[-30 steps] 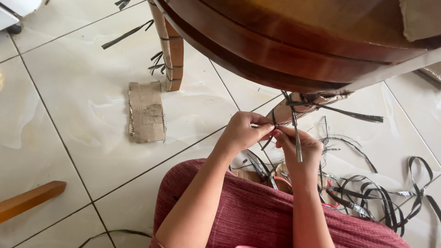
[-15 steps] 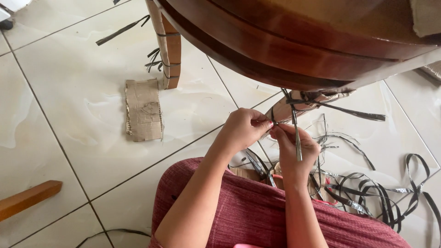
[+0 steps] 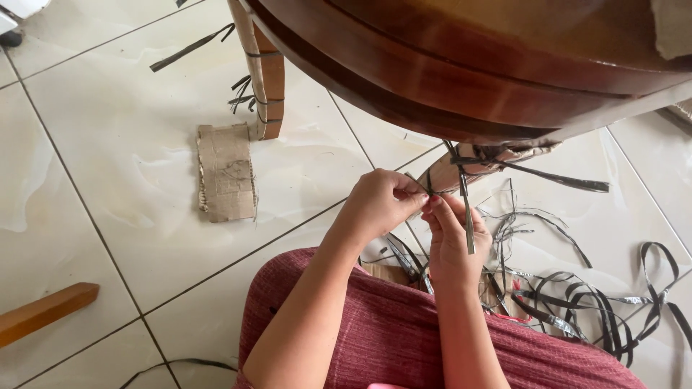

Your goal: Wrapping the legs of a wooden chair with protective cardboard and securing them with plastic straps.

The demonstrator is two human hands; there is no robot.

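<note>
table [image 3: 461, 79]: dark round wooden top, its rim overhangs our hands.
floor [image 3: 108, 180]: pale tiles, open room to our left; cardboard scrap [image 3: 226, 171] well apart.
loose straps [image 3: 577, 302]: cut lengths piled at right, so we judge much already removed.
left hand [image 3: 380, 203]: fingertips pinched on the strap [image 3: 465, 209].
right hand [image 3: 453, 241]: pinched on the same strap, just under the wrapped leg [image 3: 468, 167]; binding there remains.
</note>
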